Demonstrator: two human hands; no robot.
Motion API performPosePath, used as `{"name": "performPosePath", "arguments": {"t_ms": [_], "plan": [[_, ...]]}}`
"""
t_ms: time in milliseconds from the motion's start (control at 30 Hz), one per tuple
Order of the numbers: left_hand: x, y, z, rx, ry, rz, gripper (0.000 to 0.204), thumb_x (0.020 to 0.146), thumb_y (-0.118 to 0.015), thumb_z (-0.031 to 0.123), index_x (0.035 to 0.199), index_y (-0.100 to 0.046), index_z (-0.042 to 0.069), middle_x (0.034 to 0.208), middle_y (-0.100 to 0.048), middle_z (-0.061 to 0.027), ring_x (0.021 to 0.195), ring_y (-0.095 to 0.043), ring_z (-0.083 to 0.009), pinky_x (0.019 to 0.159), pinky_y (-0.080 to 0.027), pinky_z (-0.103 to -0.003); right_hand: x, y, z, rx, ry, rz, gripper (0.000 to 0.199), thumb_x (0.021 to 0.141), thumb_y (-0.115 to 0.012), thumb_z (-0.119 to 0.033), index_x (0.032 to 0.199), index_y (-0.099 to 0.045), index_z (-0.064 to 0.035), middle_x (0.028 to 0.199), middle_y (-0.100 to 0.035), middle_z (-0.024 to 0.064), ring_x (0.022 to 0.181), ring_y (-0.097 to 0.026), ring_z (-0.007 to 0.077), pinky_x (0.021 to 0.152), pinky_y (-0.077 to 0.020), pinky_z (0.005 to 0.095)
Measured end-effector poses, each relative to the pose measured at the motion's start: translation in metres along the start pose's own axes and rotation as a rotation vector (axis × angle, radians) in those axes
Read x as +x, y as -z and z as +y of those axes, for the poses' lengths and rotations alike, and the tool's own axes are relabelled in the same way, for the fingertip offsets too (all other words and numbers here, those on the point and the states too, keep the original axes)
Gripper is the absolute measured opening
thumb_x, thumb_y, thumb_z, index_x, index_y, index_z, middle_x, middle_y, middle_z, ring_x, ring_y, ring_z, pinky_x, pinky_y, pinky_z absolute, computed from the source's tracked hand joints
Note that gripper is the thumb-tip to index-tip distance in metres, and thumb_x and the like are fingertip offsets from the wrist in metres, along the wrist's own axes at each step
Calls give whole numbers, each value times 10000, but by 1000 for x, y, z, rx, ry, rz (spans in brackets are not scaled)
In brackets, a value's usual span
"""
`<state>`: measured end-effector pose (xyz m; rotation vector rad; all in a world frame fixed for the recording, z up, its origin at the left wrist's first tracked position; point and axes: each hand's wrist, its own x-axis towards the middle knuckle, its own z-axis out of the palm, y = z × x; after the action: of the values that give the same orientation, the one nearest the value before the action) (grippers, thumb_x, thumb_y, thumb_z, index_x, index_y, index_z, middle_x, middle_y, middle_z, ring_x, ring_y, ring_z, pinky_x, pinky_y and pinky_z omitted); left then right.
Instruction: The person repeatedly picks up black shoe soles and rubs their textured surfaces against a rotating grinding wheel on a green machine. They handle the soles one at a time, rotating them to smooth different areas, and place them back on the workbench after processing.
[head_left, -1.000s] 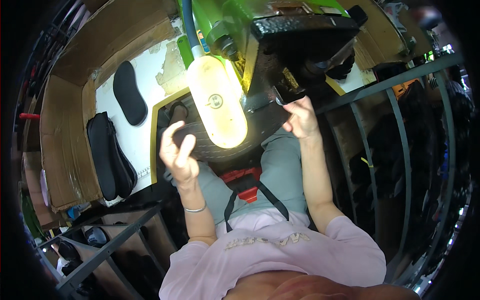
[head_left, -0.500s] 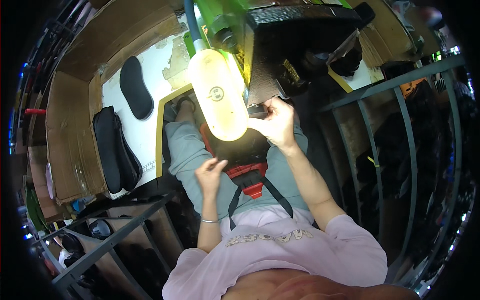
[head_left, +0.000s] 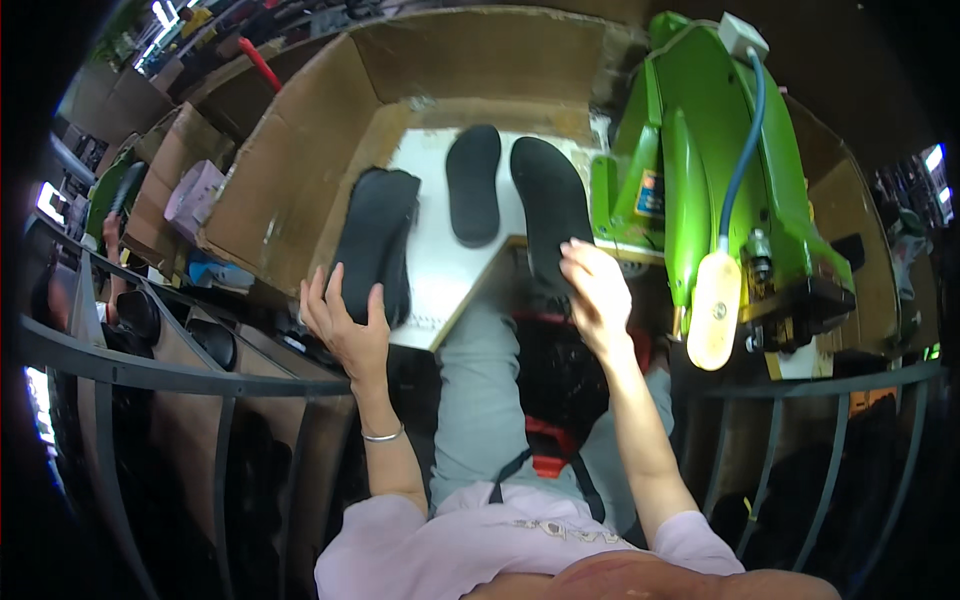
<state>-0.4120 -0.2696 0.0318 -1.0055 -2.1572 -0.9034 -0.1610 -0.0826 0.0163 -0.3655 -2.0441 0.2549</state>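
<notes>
Right hand (head_left: 600, 295) grips the near end of a black sole-shaped piece (head_left: 548, 190) over the inner edge of the white bench (head_left: 425, 285), a hold that likely leaves most of its face uncovered. Left hand (head_left: 352, 330) is spread loosely at the near end of a black stack (head_left: 370, 235), contact unclear, the stack lying lengthwise, probably for easy reach. Single black insole (head_left: 473, 185) sits apart between them; cardboard wall (head_left: 480, 60) round the bench presumably stops pieces sliding off.
</notes>
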Motion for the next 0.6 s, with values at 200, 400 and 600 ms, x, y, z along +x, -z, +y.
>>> {"name": "performPosePath", "arguments": {"t_ms": [200, 400, 600], "plan": [[5, -11, -33, 19, 248, -318, 598, 672, -813, 198, 1217, -609, 59, 1347, -444, -219, 1206, -447, -409, 1016, -375, -470, -6, -73, 64, -140, -309, -394, 375, 777, -744, -168, 1124, -634, -80, 1284, -582, 114, 1299, -465, 287, 1020, -327, 473], [3, 7, -25, -315, 31, -35, 336, 608, -803, -26, 915, -672, 20, 948, -674, -97, 913, -625, -299, 836, -491, -396, -83, -28, 13, 21, -426, -214, 520, 732, -792, -171, 1203, -599, -63, 1305, -528, 193, 1199, -502, 362, 988, -414, 423], [-8, 62, 59, -1020, -134, -48, 278, 614, -857, 40, 821, -671, 57, 787, -692, -88, 736, -668, -223, 684, -522, -308, -138, 28, -46, 795, -923, 67, 902, 642, -878, -179, 1405, -418, -43, 1414, -459, 127, 1215, -510, 240, 907, -452, 328]]}}
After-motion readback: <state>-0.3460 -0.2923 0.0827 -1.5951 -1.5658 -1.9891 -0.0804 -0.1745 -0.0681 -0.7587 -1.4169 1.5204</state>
